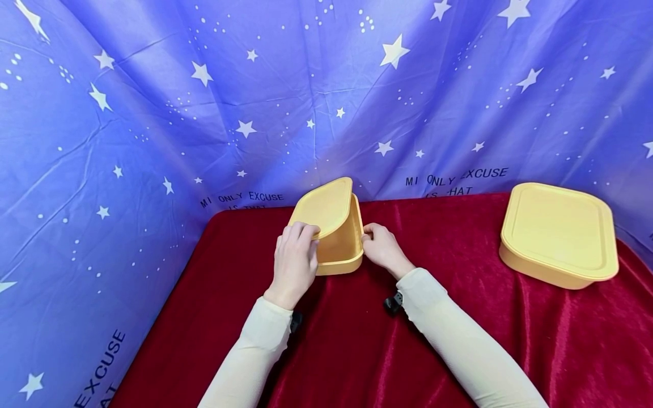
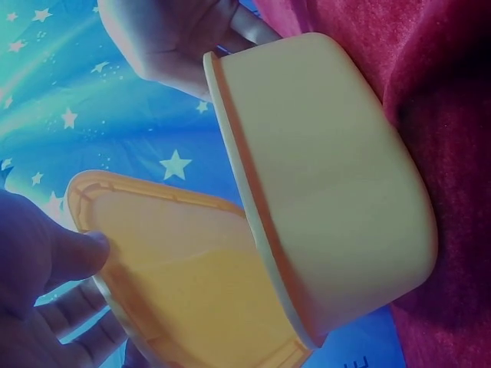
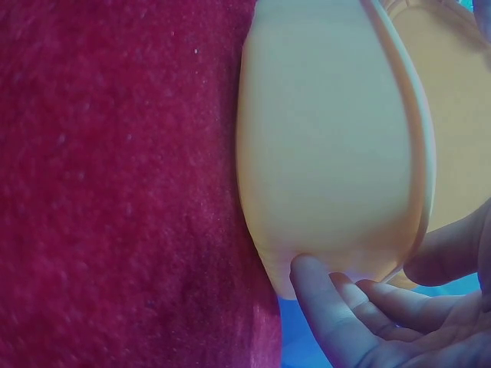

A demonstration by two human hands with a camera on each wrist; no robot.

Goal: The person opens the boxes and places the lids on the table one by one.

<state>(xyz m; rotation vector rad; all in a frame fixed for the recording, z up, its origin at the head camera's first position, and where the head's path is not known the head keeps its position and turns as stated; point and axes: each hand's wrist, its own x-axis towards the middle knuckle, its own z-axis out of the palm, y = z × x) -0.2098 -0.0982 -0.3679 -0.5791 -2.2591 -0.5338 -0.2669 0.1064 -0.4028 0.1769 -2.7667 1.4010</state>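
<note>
A yellow plastic container point(image 1: 343, 265) stands on the red cloth near its back edge, with its lid point(image 1: 326, 204) tilted up over it at an angle. My left hand point(image 1: 296, 262) pinches the lid's near edge; the left wrist view shows the thumb on the underside of the lid point(image 2: 184, 268). At the container's right side, my right hand point(image 1: 381, 247) grips the wall by the rim. In the right wrist view its fingers point(image 3: 326, 303) lie against the outer wall, with the thumb at the rim. The visible part of the container's inside shows only bare yellow walls.
A second yellow container point(image 1: 561, 235), with its lid on, sits at the right of the table. Red velvet cloth point(image 1: 336, 340) covers the table, with folds at the right. A blue-purple star-patterned curtain point(image 1: 306, 85) hangs right behind and to the left.
</note>
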